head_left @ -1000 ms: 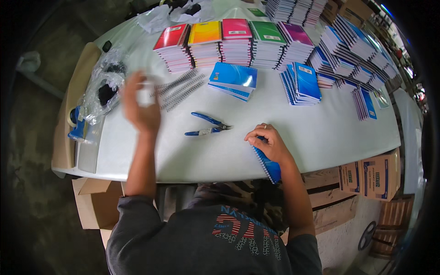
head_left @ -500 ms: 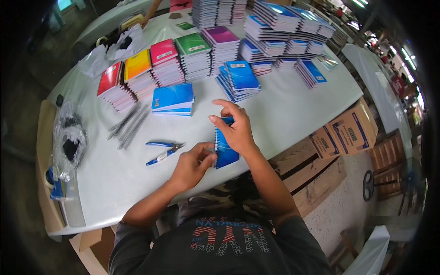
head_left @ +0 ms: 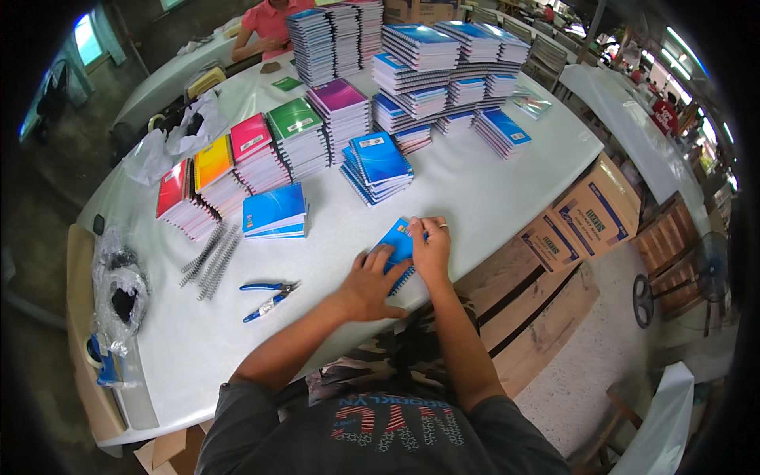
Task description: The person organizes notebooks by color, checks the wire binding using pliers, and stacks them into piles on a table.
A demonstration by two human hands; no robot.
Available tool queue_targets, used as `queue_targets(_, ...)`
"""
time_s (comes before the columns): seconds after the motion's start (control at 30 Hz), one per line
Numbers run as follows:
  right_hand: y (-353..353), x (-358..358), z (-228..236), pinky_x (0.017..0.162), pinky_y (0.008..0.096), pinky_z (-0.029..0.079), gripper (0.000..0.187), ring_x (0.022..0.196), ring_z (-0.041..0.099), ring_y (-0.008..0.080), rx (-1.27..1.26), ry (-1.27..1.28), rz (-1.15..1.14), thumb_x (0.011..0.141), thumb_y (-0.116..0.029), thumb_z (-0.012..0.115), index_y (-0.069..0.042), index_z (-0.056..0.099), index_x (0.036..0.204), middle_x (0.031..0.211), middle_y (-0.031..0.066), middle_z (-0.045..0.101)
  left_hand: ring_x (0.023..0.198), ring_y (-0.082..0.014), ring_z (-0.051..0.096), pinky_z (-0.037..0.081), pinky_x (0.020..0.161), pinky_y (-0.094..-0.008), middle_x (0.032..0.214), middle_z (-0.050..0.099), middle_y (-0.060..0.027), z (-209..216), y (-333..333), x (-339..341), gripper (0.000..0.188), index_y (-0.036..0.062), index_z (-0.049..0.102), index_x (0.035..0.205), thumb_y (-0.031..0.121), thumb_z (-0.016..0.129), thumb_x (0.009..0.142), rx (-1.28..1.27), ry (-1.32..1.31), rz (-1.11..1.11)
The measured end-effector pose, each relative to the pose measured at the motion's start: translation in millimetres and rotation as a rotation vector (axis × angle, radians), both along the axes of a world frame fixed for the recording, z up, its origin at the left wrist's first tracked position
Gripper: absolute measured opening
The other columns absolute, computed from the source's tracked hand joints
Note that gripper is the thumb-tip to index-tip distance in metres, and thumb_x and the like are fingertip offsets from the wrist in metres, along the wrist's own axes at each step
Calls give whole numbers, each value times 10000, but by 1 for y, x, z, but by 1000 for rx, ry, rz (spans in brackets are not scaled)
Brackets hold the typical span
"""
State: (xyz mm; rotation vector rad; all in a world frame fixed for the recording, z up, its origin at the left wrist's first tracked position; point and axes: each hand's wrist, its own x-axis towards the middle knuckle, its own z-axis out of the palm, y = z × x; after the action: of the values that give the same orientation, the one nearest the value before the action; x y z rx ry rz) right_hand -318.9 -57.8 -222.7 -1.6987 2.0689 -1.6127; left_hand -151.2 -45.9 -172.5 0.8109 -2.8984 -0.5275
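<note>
A small blue spiral notebook [head_left: 399, 237] lies on the table near its front edge, its wire coil on the side near my right wrist. My left hand [head_left: 366, 285] rests over the notebook's near left part, fingers spread on the cover and thumb stretched out apart. At the notebook's right side my right hand [head_left: 430, 247] is closed, fingers bent and pinching its edge; the fingertips are partly hidden. Blue-handled cutting pliers [head_left: 269, 297] lie open to the left of my left hand. Beyond them are several loose wire coils [head_left: 212, 261].
Blue notebooks lie in a low pile [head_left: 275, 210] and a taller pile [head_left: 376, 168]. Behind stand stacks in red [head_left: 174, 190], yellow, pink, green and purple, and a large blue stack [head_left: 419, 47]. Plastic bags [head_left: 119, 277] edge the left. Cartons [head_left: 590, 214] stand right. Another person [head_left: 273, 28] sits across.
The notebook has turned, its coil going from the left side to the right, and it now lies flatter. My left hand has spread over it; my right has closed at its edge. The view has shifted.
</note>
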Motion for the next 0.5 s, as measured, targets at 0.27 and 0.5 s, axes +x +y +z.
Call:
queue_targets(0.27,20,-14,8,764,338,417,199,843,539,233,-5,-361,383,808,-236,647,-45,654,861,898,77,608,1258,-403,311,278,1029,-494,1358,306,-228,-4,16,19,819,139,334,1360,409,706,682,-25,55,26)
queue_targets(0.5,73,-27,34,916,364,378,314,997,544,237,95,333,836,718,-279,737,-88,675,959,991,61,647,1071,-279,530,442,884,-384,1231,510,-159,-3,23,62,486,99,543,1187,146,702,731,152,280,-85)
